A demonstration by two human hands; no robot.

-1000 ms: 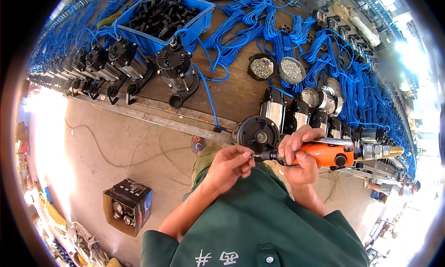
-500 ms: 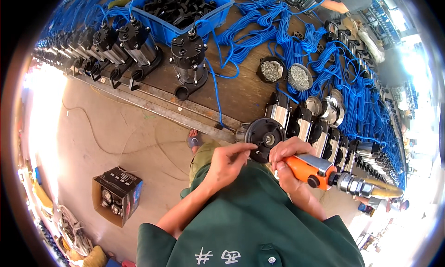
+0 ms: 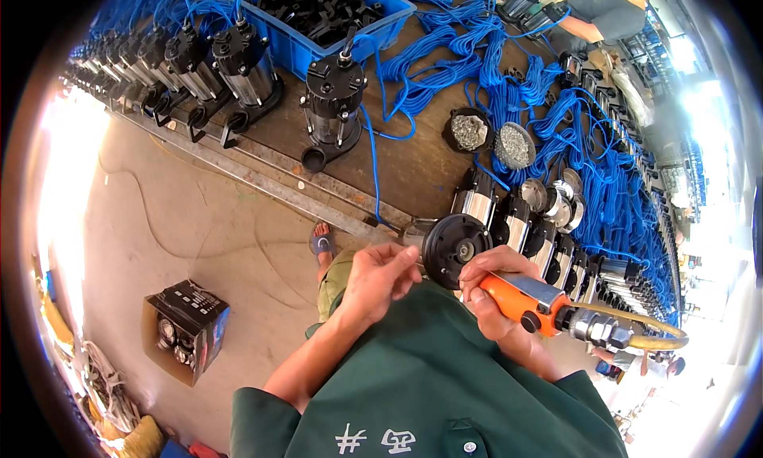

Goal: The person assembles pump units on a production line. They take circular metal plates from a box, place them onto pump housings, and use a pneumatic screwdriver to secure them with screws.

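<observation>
A pump (image 3: 443, 247) lies on its side at the bench edge in front of me, its round black end turned toward my body. My right hand (image 3: 494, 287) grips an orange air screwdriver (image 3: 520, 301), its nose close to the pump's black end; the tip is hidden behind my fingers. Just left of the pump, my left hand (image 3: 377, 279) is closed, thumb and forefinger together. Whatever they pinch, if anything, is too small to make out. A yellowish air hose (image 3: 664, 340) runs from metal fittings at the tool's rear.
A finished-looking pump (image 3: 332, 112) stands upright on the bench (image 3: 409, 160), with a row of others to its left. Behind is a blue crate (image 3: 310, 57) of black parts. Blue cable coils, two bowls of small metal pieces (image 3: 515, 146) and more pumps lie right. A person (image 3: 604, 13) works beyond.
My left hand has drawn back left from the pump's black end, its fingers curling from a pointing shape into a pinch. The right hand still holds the screwdriver, shifted slightly.
</observation>
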